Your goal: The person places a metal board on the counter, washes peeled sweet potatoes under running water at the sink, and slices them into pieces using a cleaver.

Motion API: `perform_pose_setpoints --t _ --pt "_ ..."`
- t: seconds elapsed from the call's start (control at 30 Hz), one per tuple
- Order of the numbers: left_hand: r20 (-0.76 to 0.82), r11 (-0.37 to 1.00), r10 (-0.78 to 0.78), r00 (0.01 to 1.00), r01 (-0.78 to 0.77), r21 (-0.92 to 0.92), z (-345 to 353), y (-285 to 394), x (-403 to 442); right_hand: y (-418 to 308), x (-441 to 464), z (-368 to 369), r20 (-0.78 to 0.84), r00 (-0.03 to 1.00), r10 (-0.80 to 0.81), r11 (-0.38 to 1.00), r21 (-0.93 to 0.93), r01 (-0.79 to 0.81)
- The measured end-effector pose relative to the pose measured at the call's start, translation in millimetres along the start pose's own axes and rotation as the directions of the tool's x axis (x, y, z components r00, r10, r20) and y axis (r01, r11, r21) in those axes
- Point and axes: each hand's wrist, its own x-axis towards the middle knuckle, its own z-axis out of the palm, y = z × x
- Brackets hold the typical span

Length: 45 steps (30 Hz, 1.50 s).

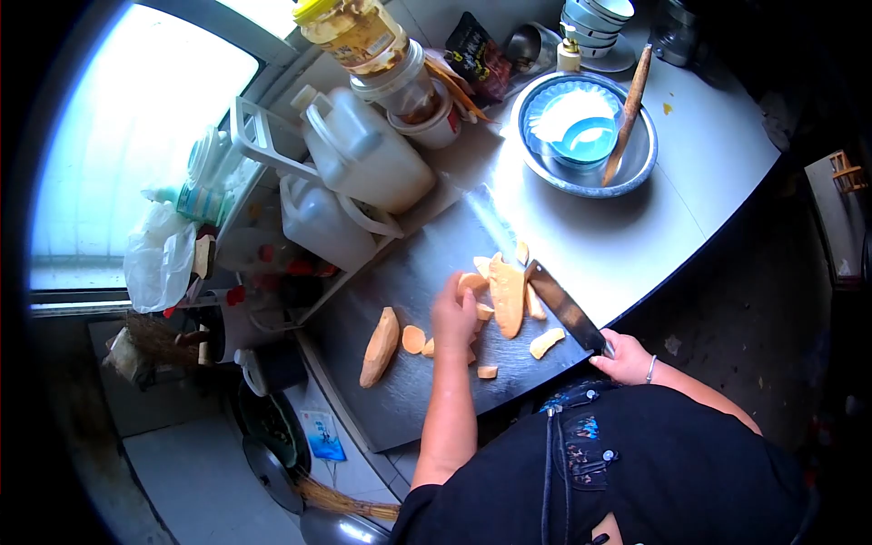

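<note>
My right hand (625,356) is closed round the handle of a cleaver (565,307), whose broad blade lies low over the dark cutting board (418,291). Beside the blade is a long, peeled orange piece (506,295), with smaller cut pieces around it. Over some of these pieces is my left hand (454,313), its fingers bent down at a round orange chunk (472,283); whether it grips the chunk is unclear. A whole peeled orange root (380,347) lies at the left of the board, next to a round slice (413,340).
A metal basin (643,163) with a blue bowl and a wooden rolling pin stands behind the board. White plastic jugs (368,159) and stacked tubs (427,113) line the left side. Stacked bowls (590,27) and a pump bottle (569,56) are at the back.
</note>
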Motion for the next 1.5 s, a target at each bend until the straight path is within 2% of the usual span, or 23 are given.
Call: perform_pose_setpoints --t 0.13,0.23,0.33,0.4,0.43,0.5,0.63,0.73,0.8,0.83,0.9,0.93,0.97,1.03,1.17,1.23,1.27,1.3,1.33,1.37,1.4,1.43,1.5 --pt "-0.078 0.984 0.135 0.988 -0.125 0.124 -1 -9 5 1 -1 0 -0.004 0.996 -0.085 0.984 -0.157 0.083" --pt "-0.139 0.981 0.167 0.976 -0.151 0.121 -4 -5 5 4 1 -5 -0.041 0.996 -0.074 0.987 -0.148 0.067" --pt "-0.25 0.954 0.238 0.939 -0.178 0.24 -3 1 -2 -6 -1 -11 -0.045 0.999 -0.03 0.994 -0.104 0.026" --pt "-0.055 0.934 0.12 0.991 -0.094 0.346 -2 24 -16 -11 0 -14 -0.055 0.998 0.039 0.997 -0.07 -0.043" --pt "-0.04 0.913 0.173 0.984 -0.145 0.382 9 21 -23 -12 0 -13 -0.051 0.998 0.037 0.997 -0.071 -0.041" --pt "0.047 0.852 0.136 0.99 -0.142 0.504 18 41 -35 -12 1 -12 -0.05 0.998 0.045 0.998 -0.037 -0.047" --pt "-0.022 0.839 0.2 0.98 -0.159 0.521 38 29 -41 -1 5 -4 -0.033 0.999 -0.008 0.999 -0.054 0.006" --pt "0.054 0.872 0.125 0.991 -0.135 0.471 33 25 -37 6 5 0 -0.048 0.996 -0.069 0.995 -0.071 0.066" --pt "0.041 0.884 0.283 0.958 -0.277 0.377 26 24 -37 3 4 1 -0.077 0.989 -0.124 0.989 -0.095 0.117" --pt "0.038 0.885 0.279 0.959 -0.272 0.379 21 23 -37 1 3 2 -0.072 0.989 -0.126 0.988 -0.097 0.119" --pt "0.004 0.938 0.286 0.958 -0.281 0.205 10 20 -36 -6 2 3 -0.106 0.981 -0.165 0.984 -0.082 0.157" --pt "-0.096 0.932 0.33 0.939 -0.308 0.19 5 14 -38 -8 2 2 -0.072 0.988 -0.136 0.986 -0.107 0.128" --pt "-0.107 0.934 0.326 0.939 -0.303 0.191 -2 8 -41 -10 2 2 -0.065 0.987 -0.144 0.984 -0.114 0.136" --pt "-0.199 0.965 0.225 0.954 -0.19 0.183 -23 -6 -46 -13 4 5 0.036 0.971 -0.238 0.96 -0.142 0.241" --pt "-0.28 0.983 0.175 0.944 -0.149 0.111 -63 -63 -70 -43 8 20 0.286 0.925 -0.251 0.912 -0.251 0.325" --pt "-0.293 0.991 0.125 0.948 -0.104 0.087 -81 -86 -89 -43 17 37 0.427 0.878 -0.217 0.866 -0.331 0.375" --pt "-0.289 0.996 0.079 0.954 -0.064 0.062 -89 -94 -100 -55 19 43 0.503 0.864 -0.013 0.868 -0.424 0.259" --pt "-0.303 0.996 0.071 0.95 -0.054 0.065 -96 -102 -109 -58 21 51 0.515 0.857 -0.017 0.863 -0.426 0.273" --pt "-0.133 0.981 -0.184 0.974 0.173 -0.09 -104 -105 -118 -62 24 59 0.555 0.832 0.023 0.835 -0.469 0.289" --pt "0.074 0.889 -0.404 0.912 0.41 -0.203 -111 -110 -128 -68 27 68 0.591 0.804 0.065 0.804 -0.508 0.308" --pt "0.046 0.892 -0.341 0.939 0.338 -0.299 -103 -129 -137 -75 28 75 0.592 0.791 0.154 0.779 -0.565 0.271" --pt "0.128 0.82 -0.412 0.902 0.428 -0.381 -102 -129 -143 -76 31 81 0.602 0.783 0.156 0.772 -0.569 0.283" --pt "0.193 0.753 -0.451 0.871 0.488 -0.441 -99 -129 -151 -75 34 87 0.534 0.826 0.177 0.771 -0.597 0.221"
